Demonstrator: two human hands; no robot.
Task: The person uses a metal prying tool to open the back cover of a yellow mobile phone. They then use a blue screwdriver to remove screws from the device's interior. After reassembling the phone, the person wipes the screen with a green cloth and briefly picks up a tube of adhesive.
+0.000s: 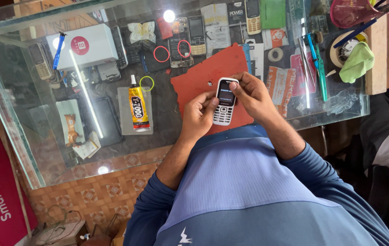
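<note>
Your left hand (197, 116) and right hand (252, 93) both grip the white keypad phone (224, 103), held upright just above the red mat (208, 73) on the glass counter (35, 150). Left fingers wrap its side; right fingertips pinch the top edge by the screen, which looks lit, though glare makes that hard to confirm. Yellow glue tube (139, 107) lies to your left, well apart. Pink basket (354, 11) sits far right.
</note>
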